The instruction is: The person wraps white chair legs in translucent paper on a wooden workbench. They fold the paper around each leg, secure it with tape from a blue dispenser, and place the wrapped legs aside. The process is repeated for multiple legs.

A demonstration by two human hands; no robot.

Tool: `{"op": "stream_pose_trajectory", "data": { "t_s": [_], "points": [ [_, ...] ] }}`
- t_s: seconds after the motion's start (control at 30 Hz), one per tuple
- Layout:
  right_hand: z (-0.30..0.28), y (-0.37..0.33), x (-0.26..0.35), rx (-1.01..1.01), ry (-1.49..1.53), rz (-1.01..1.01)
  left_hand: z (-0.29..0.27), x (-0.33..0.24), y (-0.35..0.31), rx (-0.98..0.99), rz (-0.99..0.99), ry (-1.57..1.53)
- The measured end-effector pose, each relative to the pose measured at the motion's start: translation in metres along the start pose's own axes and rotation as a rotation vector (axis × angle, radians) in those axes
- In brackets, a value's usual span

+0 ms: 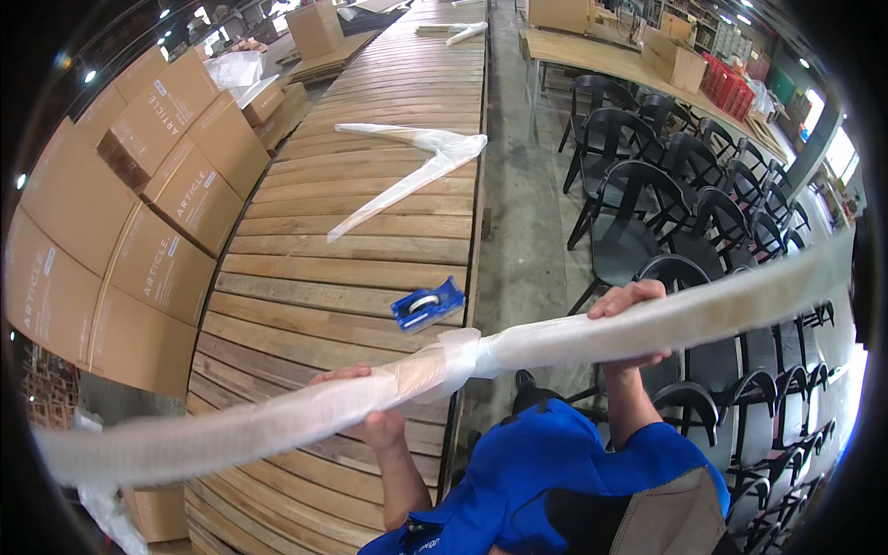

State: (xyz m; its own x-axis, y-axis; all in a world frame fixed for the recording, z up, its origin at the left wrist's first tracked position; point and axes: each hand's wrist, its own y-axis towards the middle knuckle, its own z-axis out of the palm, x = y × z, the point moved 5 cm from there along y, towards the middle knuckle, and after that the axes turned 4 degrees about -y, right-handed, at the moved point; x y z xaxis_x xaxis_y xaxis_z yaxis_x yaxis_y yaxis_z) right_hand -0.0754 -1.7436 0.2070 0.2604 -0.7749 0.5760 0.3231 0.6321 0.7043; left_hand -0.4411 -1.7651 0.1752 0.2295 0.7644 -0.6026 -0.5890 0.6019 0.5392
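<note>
I hold a long, thin piece wrapped in white foam and clear plastic (546, 342) across the whole view, from lower left to upper right. My left hand (370, 407) grips it from below near its middle, beside a bunched knot of plastic (462, 356). My right hand (634, 324) wraps around it further right. A blue tape dispenser (427, 304) lies on the wooden slat table (314, 277) just beyond the wrapped piece.
Another wrapped bundle (412, 166) lies further up the table. Stacked cardboard boxes (157, 213) line the left side. Rows of black chairs (703, 213) stand on the right of a concrete aisle (518, 222). More boxes (675, 60) sit on a far table.
</note>
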Motion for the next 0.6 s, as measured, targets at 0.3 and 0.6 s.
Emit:
{"op": "stream_pose_trajectory", "data": {
  "t_s": [0.3, 0.6],
  "points": [
    [-0.141, 0.123, -0.066, 0.172, 0.067, -0.085, 0.134, 0.131, 0.017, 0.356, 0.296, 0.065],
    [-0.135, 0.236, -0.170, 0.307, 0.026, -0.231, 0.159, 0.228, 0.078, 0.332, 0.067, 0.194]
  ]
}}
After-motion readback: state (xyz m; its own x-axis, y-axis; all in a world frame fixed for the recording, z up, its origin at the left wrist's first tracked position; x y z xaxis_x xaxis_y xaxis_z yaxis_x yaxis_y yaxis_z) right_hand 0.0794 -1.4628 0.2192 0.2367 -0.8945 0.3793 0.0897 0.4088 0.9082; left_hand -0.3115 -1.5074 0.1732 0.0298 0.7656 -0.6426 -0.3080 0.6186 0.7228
